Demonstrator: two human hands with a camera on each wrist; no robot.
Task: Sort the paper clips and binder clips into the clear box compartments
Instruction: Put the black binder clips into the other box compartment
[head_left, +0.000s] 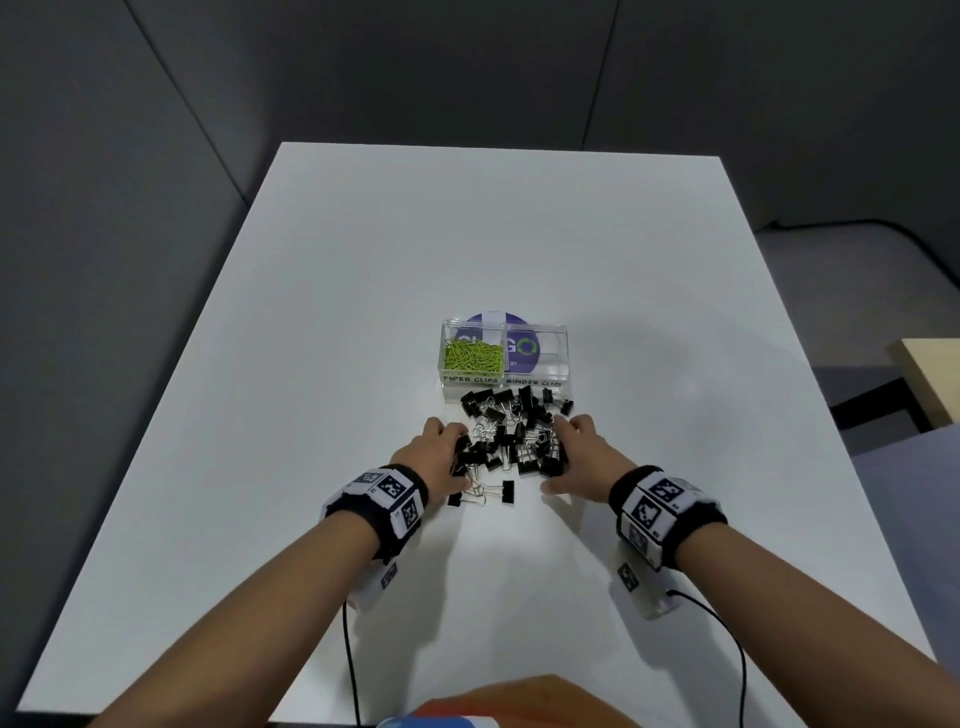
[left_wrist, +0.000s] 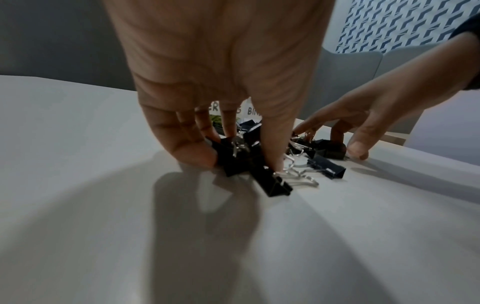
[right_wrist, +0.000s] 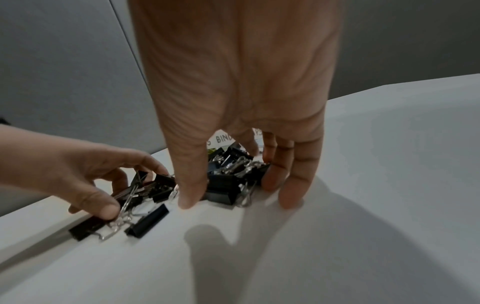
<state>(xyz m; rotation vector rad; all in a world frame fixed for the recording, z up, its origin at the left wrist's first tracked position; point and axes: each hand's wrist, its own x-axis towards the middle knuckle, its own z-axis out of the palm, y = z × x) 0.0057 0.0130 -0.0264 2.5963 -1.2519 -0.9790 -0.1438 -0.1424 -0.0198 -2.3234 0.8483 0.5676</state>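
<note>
A clear two-compartment box (head_left: 565, 358) stands mid-table; green paper clips (head_left: 474, 357) fill its left compartment labelled PAPER CLIPS, while the right one, labelled BINDER CLIPS, holds nothing. A pile of black binder clips (head_left: 511, 421) lies just in front of it. My left hand (head_left: 460, 457) curls its fingers and thumb round a bunch of clips (left_wrist: 233, 162) at the pile's left side. My right hand (head_left: 558, 457) stands at the pile's right side, fingers nearly straight, thumb and fingertips (right_wrist: 291, 197) on the table either side of a cluster (right_wrist: 228, 185).
Two loose binder clips (head_left: 506, 492) (head_left: 455, 500) lie nearest me, below the pile. The white table (head_left: 363, 260) is bare beyond the box. Cables (head_left: 350, 665) run from both wristbands toward the near edge. A purple round sticker (head_left: 493, 318) shows under the box.
</note>
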